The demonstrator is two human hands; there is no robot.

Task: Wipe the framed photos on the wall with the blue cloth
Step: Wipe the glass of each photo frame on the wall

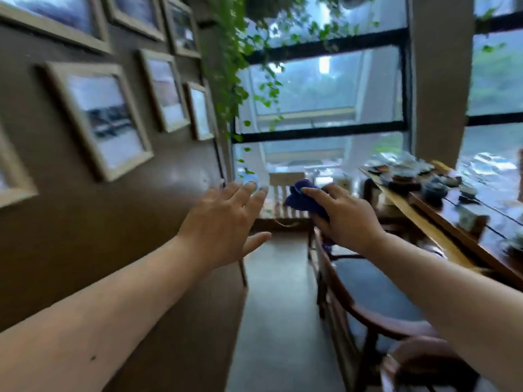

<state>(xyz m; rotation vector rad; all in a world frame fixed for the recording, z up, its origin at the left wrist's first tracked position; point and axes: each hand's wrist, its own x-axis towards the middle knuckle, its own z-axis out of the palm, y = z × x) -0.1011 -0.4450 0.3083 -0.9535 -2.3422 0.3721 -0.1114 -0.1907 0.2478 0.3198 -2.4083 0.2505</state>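
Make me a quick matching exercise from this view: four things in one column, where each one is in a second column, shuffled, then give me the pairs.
1. blue cloth
2. framed photos
3. left hand
4. tea set

A. on the brown wall
B. on the wooden table at the right
C. bunched in the right hand
D. open, fingers spread, holding nothing

Pairs: 1-C, 2-A, 3-D, 4-B

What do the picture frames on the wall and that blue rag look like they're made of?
The picture frames look like pale, matte wood, though blur hides any grain, so painted or plastic is possible. The blue cloth, bunched in the right hand, folds softly and looks like a fabric, perhaps microfibre.
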